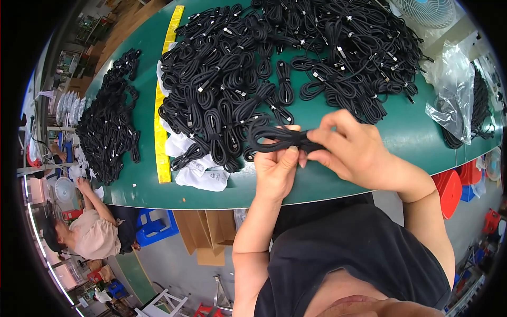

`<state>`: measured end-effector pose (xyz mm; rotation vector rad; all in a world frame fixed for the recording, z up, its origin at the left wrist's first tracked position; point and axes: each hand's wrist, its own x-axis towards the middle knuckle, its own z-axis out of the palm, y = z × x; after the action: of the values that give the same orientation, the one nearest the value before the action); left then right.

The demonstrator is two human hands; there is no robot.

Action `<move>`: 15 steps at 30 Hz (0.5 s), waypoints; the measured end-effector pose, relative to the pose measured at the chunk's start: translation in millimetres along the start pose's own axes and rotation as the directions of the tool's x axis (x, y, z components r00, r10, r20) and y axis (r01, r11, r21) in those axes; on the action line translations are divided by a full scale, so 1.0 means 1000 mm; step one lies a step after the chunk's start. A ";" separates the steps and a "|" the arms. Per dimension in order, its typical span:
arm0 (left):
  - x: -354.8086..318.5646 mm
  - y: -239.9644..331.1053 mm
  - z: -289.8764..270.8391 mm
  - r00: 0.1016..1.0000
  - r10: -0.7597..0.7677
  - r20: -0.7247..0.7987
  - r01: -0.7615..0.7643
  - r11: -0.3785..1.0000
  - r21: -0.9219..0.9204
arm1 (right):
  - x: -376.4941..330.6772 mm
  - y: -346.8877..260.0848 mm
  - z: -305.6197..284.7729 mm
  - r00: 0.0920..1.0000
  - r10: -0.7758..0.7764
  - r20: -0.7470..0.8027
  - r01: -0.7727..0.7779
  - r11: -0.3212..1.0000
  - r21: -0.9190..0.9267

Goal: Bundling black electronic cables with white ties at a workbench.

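A coiled black cable (277, 138) is held up over the near edge of the green table (237, 193). My left hand (277, 169) grips the bundle from below, its thumb pressed on the coil. With thumb and fingers my right hand (346, 148) pinches the bundle's right end, beside the dark band around its middle. What exactly sits between the right fingertips is partly hidden. Just beyond my hands lies a large heap of similar coiled black cables (222, 84), many with silvery plugs. One separate coil (284, 83) lies in the gap between that heap and another heap (359, 58) at the right.
A yellow strip (163, 127) crosses the table left of the heap, with white plastic bags (203, 177) beside it. More cables (111, 121) lie further left. A clear bag (458, 90) covers cables at the right. A person (95, 230) sits at the table's left; a cardboard box (206, 232) stands below.
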<state>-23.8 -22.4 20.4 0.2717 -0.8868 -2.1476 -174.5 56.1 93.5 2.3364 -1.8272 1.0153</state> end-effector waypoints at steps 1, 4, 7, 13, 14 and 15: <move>-0.001 0.001 -0.003 1.000 -0.011 -0.003 0.011 1.000 0.001 | 0.001 -0.001 -0.002 0.993 0.115 -0.019 -0.113 0.989 0.095; 0.000 0.003 -0.001 0.996 -0.040 0.078 0.042 0.999 -0.026 | 0.000 0.002 -0.007 0.931 0.352 0.093 -0.363 0.881 0.303; 0.002 0.006 0.004 0.997 -0.030 0.072 0.031 1.000 -0.003 | -0.009 0.015 0.008 0.800 0.455 0.392 -0.570 0.369 0.735; 0.006 0.016 -0.008 0.995 0.096 0.007 -0.097 0.987 0.132 | -0.012 0.021 0.006 0.958 0.257 0.127 -0.279 0.738 0.614; 0.005 0.017 -0.008 0.993 0.115 0.015 -0.116 0.984 0.132 | -0.013 0.023 0.009 0.958 0.257 0.127 -0.279 0.738 0.615; 0.005 0.017 -0.008 0.991 0.133 0.024 -0.135 0.982 0.131 | -0.014 0.026 0.012 0.938 0.309 0.155 -0.327 0.649 0.686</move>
<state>-13.6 -37.5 26.3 0.2547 -1.0293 -1.9730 -192.7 55.5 67.9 2.3737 -2.1976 2.0773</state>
